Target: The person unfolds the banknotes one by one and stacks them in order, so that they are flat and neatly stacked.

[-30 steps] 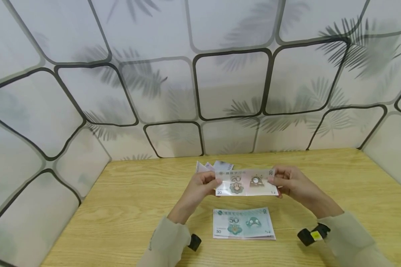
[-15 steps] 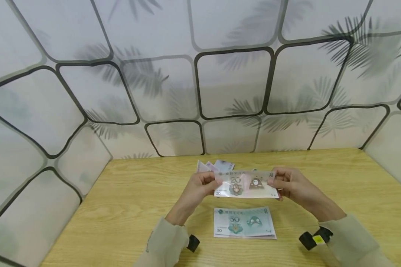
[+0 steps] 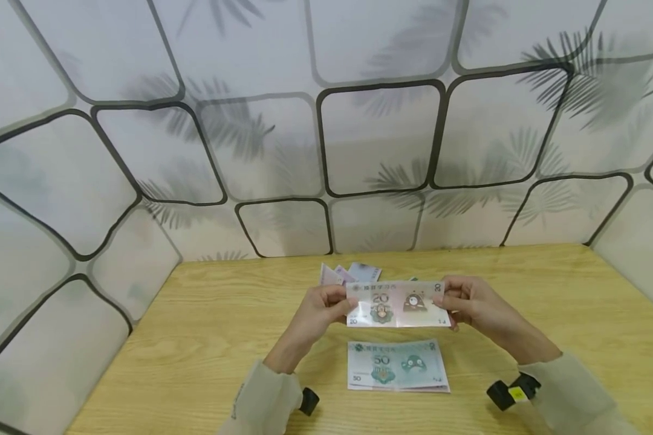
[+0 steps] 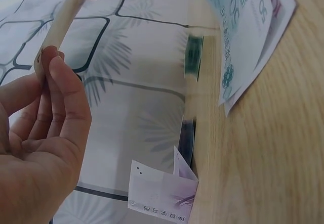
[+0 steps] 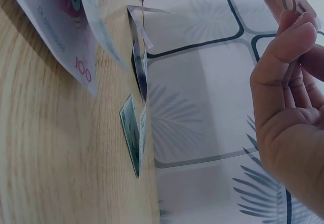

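Observation:
A pinkish-brown 20 play banknote [image 3: 397, 305] is stretched flat above the table, its printed face toward the head camera. My left hand [image 3: 320, 308] pinches its left end between thumb and fingers. At the right end, my right hand [image 3: 476, 302] pinches it the same way, as the right wrist view also shows. Below the note, on the table, a green 50 play banknote [image 3: 397, 364] lies on top of another note. The right wrist view shows that lower one is a 100 play banknote [image 5: 61, 42].
Behind the held note, folded purple notes [image 3: 332, 275] stand near the back of the wooden table [image 3: 196, 338]. A small folded green note [image 5: 132, 135] stands beside them, mostly hidden in the head view. A patterned wall covering [image 3: 381, 139] rises behind the table.
Both hands have lowered the 20 banknote slightly toward the 50 banknote, and it has shifted a little left. The notes on the table have stayed put.

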Tool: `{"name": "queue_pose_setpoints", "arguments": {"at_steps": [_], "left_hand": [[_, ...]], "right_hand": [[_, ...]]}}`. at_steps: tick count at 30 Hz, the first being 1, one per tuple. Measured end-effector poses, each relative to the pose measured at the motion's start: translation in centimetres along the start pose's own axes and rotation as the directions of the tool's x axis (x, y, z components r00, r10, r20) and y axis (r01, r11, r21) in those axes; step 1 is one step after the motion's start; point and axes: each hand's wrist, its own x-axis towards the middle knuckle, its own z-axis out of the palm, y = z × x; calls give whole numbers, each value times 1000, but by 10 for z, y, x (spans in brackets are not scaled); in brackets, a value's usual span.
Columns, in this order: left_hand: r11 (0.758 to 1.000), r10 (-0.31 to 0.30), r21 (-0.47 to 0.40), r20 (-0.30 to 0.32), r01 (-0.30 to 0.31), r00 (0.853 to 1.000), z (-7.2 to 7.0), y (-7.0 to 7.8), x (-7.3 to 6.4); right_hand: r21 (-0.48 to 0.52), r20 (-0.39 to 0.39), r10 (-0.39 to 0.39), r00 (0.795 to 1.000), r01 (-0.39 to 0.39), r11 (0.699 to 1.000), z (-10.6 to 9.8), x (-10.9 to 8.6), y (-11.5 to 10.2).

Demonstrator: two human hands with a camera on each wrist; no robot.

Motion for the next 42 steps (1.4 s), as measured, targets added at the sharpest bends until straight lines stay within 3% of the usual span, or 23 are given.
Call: {"name": "queue_pose_setpoints", "arguments": {"at_steps": [10, 19, 28, 36, 42], "left_hand": [[997, -19, -73, 4, 19, 1000, 2, -5, -1], [998, -21, -57, 21, 23, 1000, 1, -3, -1], [998, -36, 61, 12, 35, 999, -2, -5, -6], [995, -7, 103, 28, 4, 1000, 1, -9, -9], [993, -71, 94, 53, 65, 996, 1, -12, -12]], "right_hand": [[52, 57, -23, 998, 20, 998, -3, 0, 2], [60, 67, -30, 997, 26, 998, -1, 0, 3], [-104, -26, 65, 998, -67, 992, 5, -4, 5], [-110, -32, 85, 996, -88, 990, 6, -8, 8], [-108, -11, 163, 987, -163, 981, 5, -11, 12]]}}
